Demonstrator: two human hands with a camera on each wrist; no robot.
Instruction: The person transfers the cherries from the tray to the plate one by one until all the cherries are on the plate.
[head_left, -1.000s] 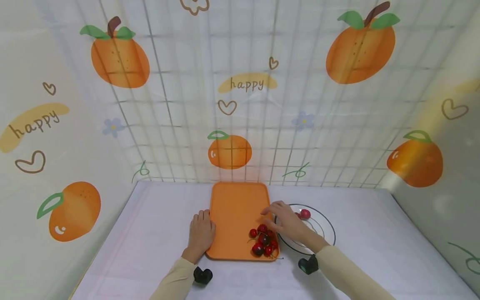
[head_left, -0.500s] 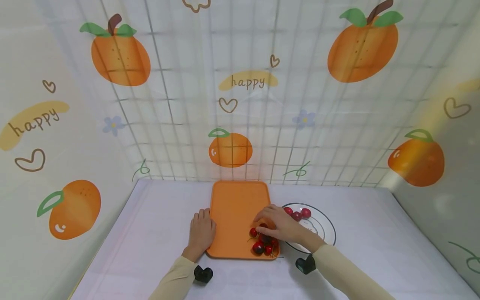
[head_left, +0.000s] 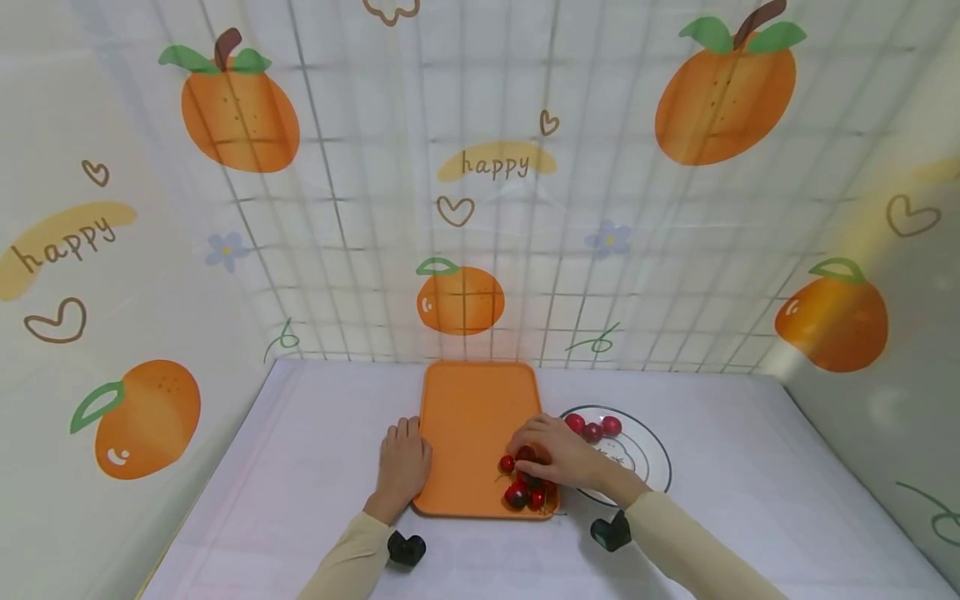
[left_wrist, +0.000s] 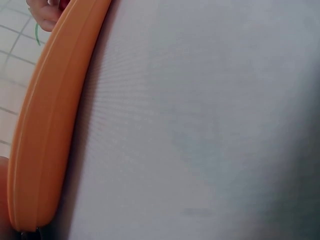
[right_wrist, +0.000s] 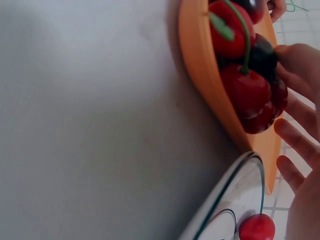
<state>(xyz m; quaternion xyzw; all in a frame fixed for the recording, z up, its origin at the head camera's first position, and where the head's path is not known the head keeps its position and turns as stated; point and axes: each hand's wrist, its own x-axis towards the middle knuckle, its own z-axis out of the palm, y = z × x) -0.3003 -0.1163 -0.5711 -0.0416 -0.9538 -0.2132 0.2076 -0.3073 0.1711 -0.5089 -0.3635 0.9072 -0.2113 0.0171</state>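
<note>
An orange tray stands on the table, with a heap of red and dark cherries in its near right corner. My left hand holds the tray's left edge, thumb at the rim; in the left wrist view the tray's wall hides most of it. Over the heap, my right hand has thumb and fingers around a dark cherry, seen in the right wrist view. Its other fingers spread beside the heap. Right of the tray lies a white plate with a dark rim, bearing several red cherries.
A white cloth covers the table. Behind it hangs a pale sheet printed with oranges and a grid, with similar sheets at both sides. The plate sits close to the tray's right edge, under my right forearm.
My right hand has moved left and down from the plate's edge onto the cherries in the tray, and its fingers have closed in. The plate's cherries have come into view. My left hand stays put.
</note>
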